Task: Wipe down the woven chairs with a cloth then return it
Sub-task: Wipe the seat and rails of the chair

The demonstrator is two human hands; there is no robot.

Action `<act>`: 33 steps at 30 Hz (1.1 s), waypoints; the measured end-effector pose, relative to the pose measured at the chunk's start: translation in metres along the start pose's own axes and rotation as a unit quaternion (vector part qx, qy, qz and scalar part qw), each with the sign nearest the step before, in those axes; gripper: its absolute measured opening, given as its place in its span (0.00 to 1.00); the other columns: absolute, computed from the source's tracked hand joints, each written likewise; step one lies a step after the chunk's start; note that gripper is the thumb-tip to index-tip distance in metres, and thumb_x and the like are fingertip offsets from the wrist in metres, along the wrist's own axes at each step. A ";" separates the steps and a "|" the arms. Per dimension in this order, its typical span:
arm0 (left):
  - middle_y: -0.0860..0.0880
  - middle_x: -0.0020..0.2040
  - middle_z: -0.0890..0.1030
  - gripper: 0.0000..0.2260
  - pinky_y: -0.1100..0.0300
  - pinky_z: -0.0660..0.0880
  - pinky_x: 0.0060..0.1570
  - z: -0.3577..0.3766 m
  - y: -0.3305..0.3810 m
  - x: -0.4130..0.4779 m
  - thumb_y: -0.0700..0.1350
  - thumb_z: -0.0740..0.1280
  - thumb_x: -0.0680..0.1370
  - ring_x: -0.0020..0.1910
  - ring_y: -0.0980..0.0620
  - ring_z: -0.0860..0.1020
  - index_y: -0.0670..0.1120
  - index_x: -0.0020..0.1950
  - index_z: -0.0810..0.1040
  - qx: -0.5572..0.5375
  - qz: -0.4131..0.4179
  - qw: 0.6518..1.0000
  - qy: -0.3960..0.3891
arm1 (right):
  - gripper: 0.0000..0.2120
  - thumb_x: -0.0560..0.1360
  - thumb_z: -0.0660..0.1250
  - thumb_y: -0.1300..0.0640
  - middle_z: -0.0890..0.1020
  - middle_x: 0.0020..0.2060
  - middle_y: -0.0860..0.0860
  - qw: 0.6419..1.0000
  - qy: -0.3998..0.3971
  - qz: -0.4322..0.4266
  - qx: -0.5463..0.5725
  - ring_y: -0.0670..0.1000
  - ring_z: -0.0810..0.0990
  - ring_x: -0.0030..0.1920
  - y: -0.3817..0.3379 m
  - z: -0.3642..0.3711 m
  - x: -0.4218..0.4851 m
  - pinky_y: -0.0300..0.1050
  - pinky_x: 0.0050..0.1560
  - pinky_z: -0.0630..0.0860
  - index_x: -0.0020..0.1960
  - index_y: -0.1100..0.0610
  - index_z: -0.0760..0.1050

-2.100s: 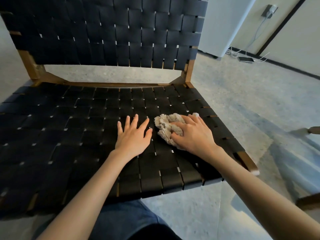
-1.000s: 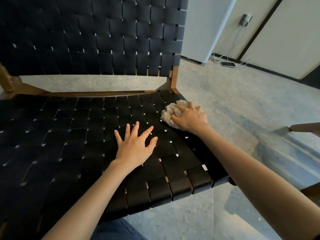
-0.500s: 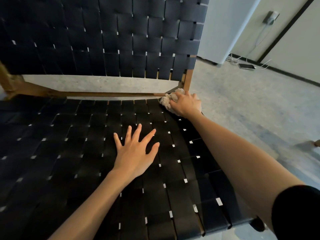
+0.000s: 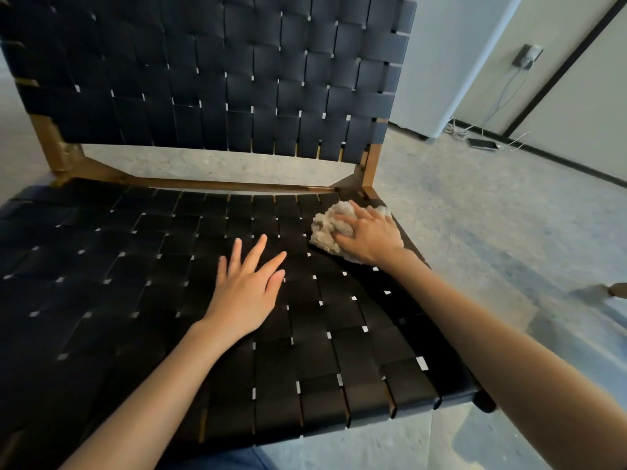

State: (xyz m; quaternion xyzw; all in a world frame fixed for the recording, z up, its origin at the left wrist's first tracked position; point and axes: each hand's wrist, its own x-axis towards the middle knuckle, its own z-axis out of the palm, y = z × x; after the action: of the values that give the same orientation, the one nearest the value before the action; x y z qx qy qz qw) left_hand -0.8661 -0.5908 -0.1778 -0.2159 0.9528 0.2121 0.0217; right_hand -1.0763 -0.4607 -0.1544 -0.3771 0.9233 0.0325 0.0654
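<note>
**Left hand (image 4: 246, 293) flat, right hand (image 4: 369, 235) gripping**

My right hand lay over a crumpled beige fuzzy cloth (image 4: 325, 228), fingers curled round it, pressing it onto the seat of a black woven-strap chair (image 4: 135, 283) with a brown wooden frame. Cloth sat at the seat's back right corner, touching the straps, just beside the wooden upright post (image 4: 371, 164). My left hand was apart from it, nearer mid-seat, palm down, fingers straight and slightly spread on the weave, holding nothing. Both forearms bare.

Backrest stood behind the seat, a gap between them showing speckled grey floor (image 4: 475, 215). Off to the right: a tall white unit (image 4: 441, 62) by the wall, a dark wall socket (image 4: 527, 56) with something plugged in, pale cables trailing down to a dark phone (image 4: 481, 143) flat on the floor. A strip of blue denim (image 4: 230, 461) showed at the bottom edge.
</note>
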 end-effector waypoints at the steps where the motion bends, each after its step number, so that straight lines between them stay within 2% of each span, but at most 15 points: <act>1: 0.53 0.78 0.42 0.21 0.42 0.40 0.72 -0.004 -0.007 -0.006 0.55 0.47 0.82 0.76 0.44 0.37 0.60 0.76 0.53 0.013 -0.004 1.000 -0.001 | 0.27 0.78 0.52 0.35 0.55 0.78 0.49 1.000 -0.007 -0.006 -0.011 0.59 0.54 0.76 -0.004 0.001 -0.012 0.61 0.74 0.52 0.75 0.41 0.58; 4: 0.52 0.78 0.43 0.21 0.40 0.40 0.72 -0.017 -0.031 -0.021 0.57 0.46 0.82 0.76 0.44 0.37 0.62 0.76 0.51 0.046 -0.033 0.998 -0.006 | 0.32 0.74 0.48 0.28 0.50 0.78 0.49 0.999 -0.038 0.008 -0.030 0.62 0.48 0.77 -0.014 0.003 -0.032 0.68 0.71 0.48 0.75 0.36 0.53; 6: 0.51 0.78 0.44 0.22 0.40 0.41 0.72 -0.026 -0.050 -0.031 0.59 0.45 0.81 0.76 0.44 0.40 0.62 0.76 0.51 0.062 -0.060 0.996 -0.006 | 0.33 0.73 0.49 0.26 0.52 0.78 0.49 0.999 -0.030 0.016 -0.016 0.62 0.48 0.77 -0.016 0.003 -0.032 0.68 0.71 0.48 0.75 0.36 0.54; 9: 0.51 0.78 0.44 0.23 0.41 0.42 0.73 -0.039 -0.074 -0.040 0.59 0.47 0.81 0.76 0.43 0.41 0.61 0.76 0.52 0.073 -0.083 0.994 0.006 | 0.30 0.75 0.52 0.30 0.61 0.76 0.50 0.999 0.030 0.038 -0.002 0.59 0.54 0.76 -0.016 0.005 -0.015 0.63 0.74 0.51 0.74 0.38 0.58; 13: 0.52 0.78 0.47 0.22 0.45 0.43 0.74 -0.049 -0.094 -0.050 0.59 0.47 0.81 0.77 0.44 0.44 0.60 0.76 0.54 0.077 -0.112 0.991 0.012 | 0.27 0.76 0.56 0.37 0.63 0.75 0.50 0.990 0.057 0.121 0.041 0.58 0.54 0.76 -0.039 0.011 0.019 0.61 0.73 0.50 0.74 0.41 0.62; 15: 0.51 0.78 0.50 0.22 0.46 0.45 0.74 -0.049 -0.097 -0.054 0.57 0.49 0.81 0.77 0.44 0.48 0.58 0.76 0.57 0.069 -0.107 0.991 0.032 | 0.26 0.75 0.59 0.40 0.67 0.72 0.51 0.987 0.068 0.123 0.081 0.58 0.59 0.73 -0.056 0.012 0.028 0.58 0.71 0.56 0.72 0.42 0.65; 18: 0.51 0.78 0.51 0.21 0.47 0.44 0.74 -0.046 -0.096 -0.054 0.56 0.50 0.82 0.77 0.46 0.48 0.57 0.75 0.58 0.065 -0.100 0.992 0.048 | 0.23 0.75 0.59 0.41 0.73 0.65 0.52 0.986 0.049 0.080 0.139 0.57 0.68 0.66 -0.091 0.013 0.036 0.56 0.61 0.69 0.69 0.41 0.67; 20: 0.51 0.78 0.51 0.21 0.47 0.43 0.74 -0.044 -0.095 -0.052 0.56 0.49 0.81 0.77 0.47 0.48 0.58 0.75 0.57 0.068 -0.104 0.991 0.043 | 0.22 0.76 0.58 0.40 0.73 0.64 0.53 0.985 0.018 0.011 0.173 0.56 0.71 0.63 -0.132 0.015 0.039 0.54 0.55 0.72 0.70 0.41 0.66; 23: 0.51 0.78 0.52 0.22 0.48 0.42 0.74 -0.044 -0.097 -0.051 0.57 0.49 0.81 0.77 0.48 0.48 0.58 0.76 0.56 0.072 -0.110 0.991 0.038 | 0.22 0.78 0.58 0.41 0.72 0.66 0.52 0.973 0.017 -0.122 0.193 0.55 0.68 0.66 -0.197 0.023 0.035 0.55 0.62 0.70 0.71 0.40 0.65; 25: 0.51 0.78 0.53 0.22 0.48 0.42 0.74 -0.043 -0.096 -0.051 0.57 0.49 0.81 0.77 0.48 0.48 0.59 0.75 0.56 0.070 -0.111 0.990 0.041 | 0.22 0.78 0.58 0.42 0.71 0.68 0.51 0.972 0.029 -0.136 0.189 0.55 0.65 0.69 -0.210 0.026 0.038 0.56 0.68 0.64 0.71 0.41 0.65; 28: 0.51 0.78 0.54 0.21 0.48 0.42 0.74 -0.042 -0.096 -0.050 0.57 0.49 0.81 0.77 0.49 0.48 0.59 0.75 0.56 0.070 -0.113 0.990 0.041 | 0.23 0.78 0.58 0.44 0.71 0.67 0.52 0.986 0.041 -0.087 0.137 0.56 0.64 0.69 -0.178 0.021 0.047 0.54 0.69 0.62 0.72 0.44 0.64; 31: 0.51 0.78 0.54 0.21 0.48 0.42 0.74 -0.041 -0.097 -0.048 0.57 0.50 0.81 0.77 0.49 0.48 0.59 0.75 0.57 0.068 -0.114 0.990 0.052 | 0.23 0.78 0.57 0.42 0.72 0.65 0.55 0.994 0.048 0.046 0.086 0.60 0.65 0.67 -0.105 0.013 0.053 0.55 0.66 0.63 0.70 0.49 0.65; 33: 0.51 0.78 0.54 0.22 0.47 0.42 0.74 -0.041 -0.095 -0.048 0.56 0.50 0.81 0.77 0.48 0.48 0.59 0.75 0.56 0.074 -0.118 0.989 0.054 | 0.23 0.77 0.55 0.41 0.71 0.66 0.57 0.991 0.065 0.108 0.038 0.62 0.64 0.68 -0.057 0.011 0.059 0.58 0.66 0.61 0.69 0.49 0.64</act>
State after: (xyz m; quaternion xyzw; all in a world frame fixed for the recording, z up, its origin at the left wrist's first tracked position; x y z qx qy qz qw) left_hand -0.7810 -0.6660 -0.1721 -0.3360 0.9334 0.1253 0.0108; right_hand -1.0770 -0.5405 -0.1746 -0.2738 0.9615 -0.0198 0.0160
